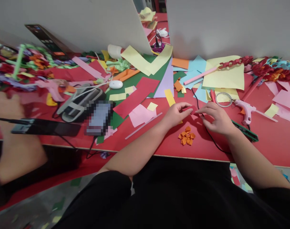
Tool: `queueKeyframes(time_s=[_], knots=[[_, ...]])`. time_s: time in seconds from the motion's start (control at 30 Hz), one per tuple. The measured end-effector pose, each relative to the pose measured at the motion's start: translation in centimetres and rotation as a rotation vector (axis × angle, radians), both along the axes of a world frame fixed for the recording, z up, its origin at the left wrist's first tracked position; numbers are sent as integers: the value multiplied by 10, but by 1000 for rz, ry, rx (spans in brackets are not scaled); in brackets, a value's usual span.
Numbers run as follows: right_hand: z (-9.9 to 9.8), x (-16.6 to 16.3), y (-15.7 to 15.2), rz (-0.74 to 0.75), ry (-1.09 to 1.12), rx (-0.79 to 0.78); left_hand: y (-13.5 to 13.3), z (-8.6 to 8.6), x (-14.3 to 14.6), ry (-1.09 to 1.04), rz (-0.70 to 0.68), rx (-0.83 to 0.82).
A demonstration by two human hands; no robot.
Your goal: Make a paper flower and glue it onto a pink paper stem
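While the fingers of the left hand (177,114) pinch a small dark-red paper piece (193,110) right of the frame's centre, the fingers of the right hand (213,116) curl at its edge; whether they grip it, I cannot tell. Below, a flower-like orange paper cluster (186,137) lies on the flat red desk (276,143); farther right rests a pink plastic glue gun (245,110).

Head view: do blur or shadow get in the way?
Head view: usable, I'd judge; the left hand is fairly clear, but the small red paper piece it holds looks too soft to read folds; the co-worker's bare hand at far left is smeared; a mosaic covers the black rectangular phone's screen; a faint shadow lies on the right-hand white upright panel.
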State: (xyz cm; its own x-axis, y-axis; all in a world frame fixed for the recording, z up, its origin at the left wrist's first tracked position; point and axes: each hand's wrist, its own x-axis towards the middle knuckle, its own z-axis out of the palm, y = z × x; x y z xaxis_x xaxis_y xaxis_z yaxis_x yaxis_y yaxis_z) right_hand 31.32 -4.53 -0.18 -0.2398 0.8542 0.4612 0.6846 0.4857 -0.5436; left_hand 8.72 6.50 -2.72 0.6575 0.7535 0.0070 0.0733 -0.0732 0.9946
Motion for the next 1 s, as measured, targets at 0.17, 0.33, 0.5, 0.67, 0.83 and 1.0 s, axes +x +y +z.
queueKeyframes(time_s=[0.17,0.33,0.5,0.67,0.83,1.0], knots=[[-3,2,1,34,-32,16,2,-2,0,-2,-53,-107],[-5,6,2,50,-50,47,2,1,1,5,-52,-161],[-5,6,2,47,-41,42,-1,7,2,9,-78,-151],[-4,0,1,-8,3,2,-4,12,2,-6,-106,-67],[-3,-3,1,-64,62,-72,-7,12,2,16,-103,-48],[0,-5,0,-107,180,-114,-9,8,2,-36,-124,-145]])
